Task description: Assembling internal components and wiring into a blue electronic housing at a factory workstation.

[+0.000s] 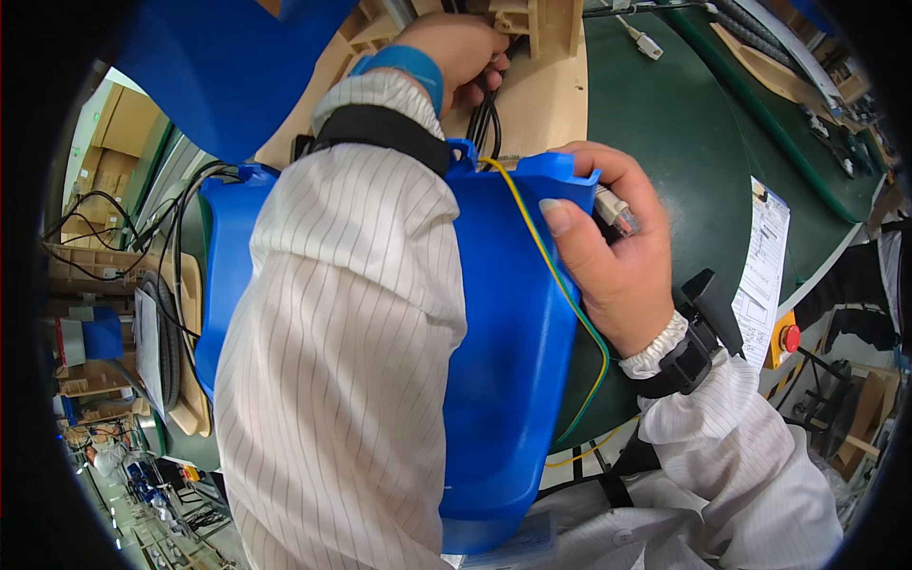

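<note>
My left hand [464, 59] reaches across to the wooden fixture [556, 95] at the top. Its fingers are curled around a bundle of black cables [484, 128], and the fingertips are partly hidden. My right hand [617, 252] grips the upper right corner of a blue plastic cover [508, 361], thumb on the near face and fingers behind. A pale cable plug [616, 209] with a clear tip pokes out between that thumb and fingers. Down the cover's face runs a yellow-green wire [538, 237]. My left sleeve hides much of the cover's middle.
Another blue panel [223, 71] stands at upper left. On the green table [684, 133] lie a white plug [648, 44] and a printed sheet [763, 271]. A red push button [788, 338] sits at the right edge. Black cables [174, 242] hang at the left.
</note>
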Motion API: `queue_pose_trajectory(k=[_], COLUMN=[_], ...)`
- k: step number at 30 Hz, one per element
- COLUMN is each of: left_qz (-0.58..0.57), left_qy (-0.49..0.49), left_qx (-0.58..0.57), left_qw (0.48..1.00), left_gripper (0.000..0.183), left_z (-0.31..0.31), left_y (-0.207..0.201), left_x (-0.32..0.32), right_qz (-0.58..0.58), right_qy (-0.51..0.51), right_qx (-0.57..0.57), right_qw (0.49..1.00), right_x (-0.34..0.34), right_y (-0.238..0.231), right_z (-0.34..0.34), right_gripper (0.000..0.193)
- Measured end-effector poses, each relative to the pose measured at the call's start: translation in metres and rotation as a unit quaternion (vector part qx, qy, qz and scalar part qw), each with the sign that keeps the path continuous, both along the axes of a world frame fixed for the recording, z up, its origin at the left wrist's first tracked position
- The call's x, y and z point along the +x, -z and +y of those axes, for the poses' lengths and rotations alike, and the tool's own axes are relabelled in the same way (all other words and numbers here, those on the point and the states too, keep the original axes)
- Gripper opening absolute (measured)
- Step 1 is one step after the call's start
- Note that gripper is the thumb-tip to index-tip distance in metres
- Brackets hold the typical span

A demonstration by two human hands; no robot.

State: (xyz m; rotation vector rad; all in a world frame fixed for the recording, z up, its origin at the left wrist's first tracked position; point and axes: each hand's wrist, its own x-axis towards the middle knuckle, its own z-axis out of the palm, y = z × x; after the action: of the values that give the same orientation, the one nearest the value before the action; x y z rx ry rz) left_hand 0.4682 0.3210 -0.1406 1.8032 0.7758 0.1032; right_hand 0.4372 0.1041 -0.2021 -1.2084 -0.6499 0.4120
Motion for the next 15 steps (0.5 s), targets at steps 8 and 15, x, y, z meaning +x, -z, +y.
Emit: queue_pose_trajectory(k=[8,15], left_qz=[-0.039,-0.081], left_qy=[0.041,0.018], left_qx=[-0.095,-0.102], left_qw=[0.994,0.991], left_gripper=[0.011,0.018], left_z=[0.008,-0.001], left_y=[0.005,0.006], left_x=[0.002,-0.003], right_qz=[-0.053,-0.143], right_qy=[0.031,0.072], right_qx=[-0.008,-0.019], right_qw=[0.998,0.987], right_x=[0.004,0.009], right_y=[0.01,0.003], right_z=[0.002,-0.001], right_gripper=[0.034,0.034])
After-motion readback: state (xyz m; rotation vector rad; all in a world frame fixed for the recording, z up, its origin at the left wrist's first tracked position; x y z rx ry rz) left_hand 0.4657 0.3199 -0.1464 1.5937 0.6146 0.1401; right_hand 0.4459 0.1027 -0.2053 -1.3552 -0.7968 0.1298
